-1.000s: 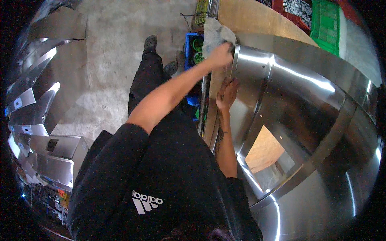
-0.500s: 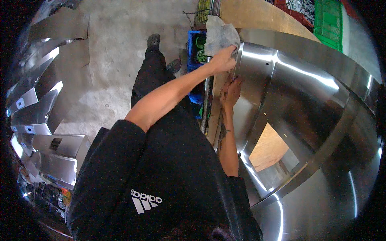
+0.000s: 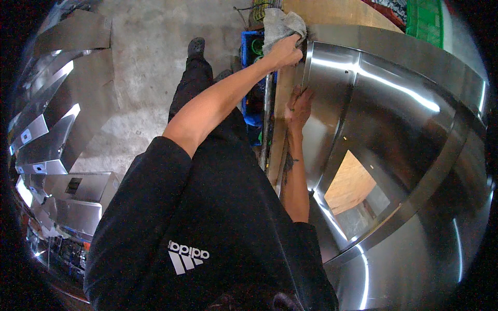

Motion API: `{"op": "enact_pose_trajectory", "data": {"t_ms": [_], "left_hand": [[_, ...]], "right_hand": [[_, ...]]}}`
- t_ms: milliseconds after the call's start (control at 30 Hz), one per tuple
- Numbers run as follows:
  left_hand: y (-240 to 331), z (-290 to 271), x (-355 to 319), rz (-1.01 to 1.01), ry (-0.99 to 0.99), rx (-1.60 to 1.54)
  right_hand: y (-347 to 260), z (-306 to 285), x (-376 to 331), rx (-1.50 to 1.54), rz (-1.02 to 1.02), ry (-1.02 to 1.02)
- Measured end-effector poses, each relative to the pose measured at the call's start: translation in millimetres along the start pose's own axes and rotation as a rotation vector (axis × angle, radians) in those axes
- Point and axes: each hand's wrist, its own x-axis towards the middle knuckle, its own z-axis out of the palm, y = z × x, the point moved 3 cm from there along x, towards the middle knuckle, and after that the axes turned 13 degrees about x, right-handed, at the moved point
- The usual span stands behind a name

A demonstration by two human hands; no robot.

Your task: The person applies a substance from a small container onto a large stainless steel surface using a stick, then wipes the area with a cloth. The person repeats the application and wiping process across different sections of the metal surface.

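Note:
My left hand [image 3: 286, 52] is closed on a grey cleaning rag [image 3: 284, 25], bunched at the far left corner of a large shiny stainless steel panel [image 3: 394, 109]. Loose cloth hangs past the fingers on the far side. A little nearer to me, my right hand [image 3: 299, 109] grips the panel's left edge, its fingers curled over the rim; the fingertips are partly hidden. The panel has raised folded edges and a rectangular cutout through which a wooden surface [image 3: 350, 181] shows.
Under the panel lies a wooden board [image 3: 342, 13]. A blue crate [image 3: 252, 116] stands below its left edge, and a green crate [image 3: 425, 26] is at the far right. Folded metal pieces [image 3: 78, 186] fill the left side, beside the concrete floor [image 3: 150, 31].
My left hand has moved slightly farther away along the panel's edge with the rag, which is more bunched. My right hand keeps its place on the edge. The view has shifted slightly.

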Motion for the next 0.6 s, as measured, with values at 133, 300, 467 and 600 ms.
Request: {"op": "enact_pose_trajectory", "data": {"t_ms": [133, 300, 467, 600], "left_hand": [[-6, 21, -22, 0.102, 0.092, 0.02], [0, 3, 0, -0.024, 0.032, 0.005], [3, 7, -14, 0.051, 0.157, -0.004], [6, -8, -2, 0.045, 0.139, -0.037]], "right_hand": [[-6, -6, 4, 0.143, 0.2, -0.103], [6, 2, -2, 0.035, -0.075, 0.016], [9, 2, 3, 0.067, -0.01, -0.021], [34, 13, -8, 0.151, 0.062, -0.034]]}}
